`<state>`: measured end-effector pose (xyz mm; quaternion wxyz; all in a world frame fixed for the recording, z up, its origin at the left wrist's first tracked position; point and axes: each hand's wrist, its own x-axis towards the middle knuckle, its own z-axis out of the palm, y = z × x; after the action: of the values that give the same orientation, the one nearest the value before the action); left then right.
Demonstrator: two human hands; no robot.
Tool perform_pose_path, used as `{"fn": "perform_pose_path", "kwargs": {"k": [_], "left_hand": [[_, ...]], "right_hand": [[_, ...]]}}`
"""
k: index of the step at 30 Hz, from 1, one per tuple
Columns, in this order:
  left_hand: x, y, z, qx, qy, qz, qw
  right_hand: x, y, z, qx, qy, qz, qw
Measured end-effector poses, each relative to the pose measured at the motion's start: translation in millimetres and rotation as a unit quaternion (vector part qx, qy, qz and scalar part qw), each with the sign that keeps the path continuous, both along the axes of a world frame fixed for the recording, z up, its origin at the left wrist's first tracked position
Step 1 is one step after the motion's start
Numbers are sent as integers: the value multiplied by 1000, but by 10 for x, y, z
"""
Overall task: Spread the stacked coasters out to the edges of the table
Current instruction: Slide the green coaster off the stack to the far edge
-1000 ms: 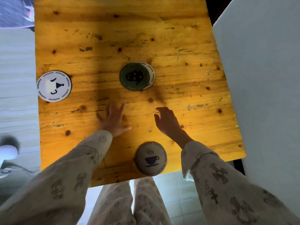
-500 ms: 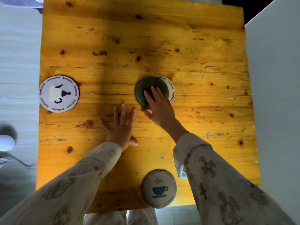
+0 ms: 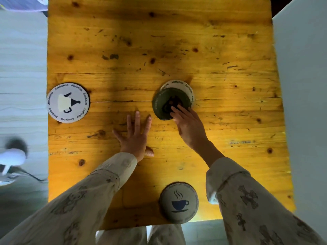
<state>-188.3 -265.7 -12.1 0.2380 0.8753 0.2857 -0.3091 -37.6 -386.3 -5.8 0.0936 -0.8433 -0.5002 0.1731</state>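
A dark green coaster (image 3: 163,103) lies mid-table on top of a white lettered coaster (image 3: 185,88), shifted so the white one peeks out at the upper right. My right hand (image 3: 190,126) rests its fingertips flat on the green coaster without gripping it. My left hand (image 3: 135,137) lies palm-down, fingers spread, on the bare wood just left of the stack. A white coaster with a bell-like drawing (image 3: 68,102) sits at the table's left edge. A grey coaster with a steaming cup (image 3: 178,202) sits at the near edge, slightly overhanging it.
The yellow wooden table (image 3: 159,41) has bare boards at the far side and the right side. A pale wall or panel (image 3: 304,103) stands along the right edge. Pale floor and a white object with a cord (image 3: 10,156) lie to the left.
My right hand reached forward from the bare wood onto the green coaster and has nudged it down-left off the white one. My left hand stayed flat on the table.
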Motion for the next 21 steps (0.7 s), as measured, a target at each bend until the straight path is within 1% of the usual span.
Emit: {"fn": "perform_pose_path", "kwargs": {"k": [4, 6, 9, 11, 13, 15, 17, 19, 21], "left_hand": [[22, -10, 48, 3, 2, 8, 1000], [56, -35, 61, 6, 1, 15, 1000], [143, -165, 76, 11, -5, 30, 999], [249, -355, 65, 31, -50, 21, 998], [420, -606, 72, 46, -118, -3, 992], [624, -866, 77, 55, -186, -17, 981], [802, -1122, 66, 61, -229, -19, 971], [925, -1353, 25, 73, -228, -22, 971], [977, -1534, -36, 104, -200, -28, 974]], "right_hand": [[160, -420, 93, 15, -17, 5, 1000], [283, -653, 125, 9, -29, -1, 1000], [426, -1028, 148, -5, -23, -23, 999], [501, -1285, 139, -1, -32, -38, 999], [525, -1497, 125, 1, -35, -54, 998], [512, -1638, 74, 8, -35, -51, 998], [487, -1735, -28, 22, -33, -39, 998], [461, -1823, -130, 38, -27, -38, 998], [455, -1941, -208, 42, -23, -57, 997]]}}
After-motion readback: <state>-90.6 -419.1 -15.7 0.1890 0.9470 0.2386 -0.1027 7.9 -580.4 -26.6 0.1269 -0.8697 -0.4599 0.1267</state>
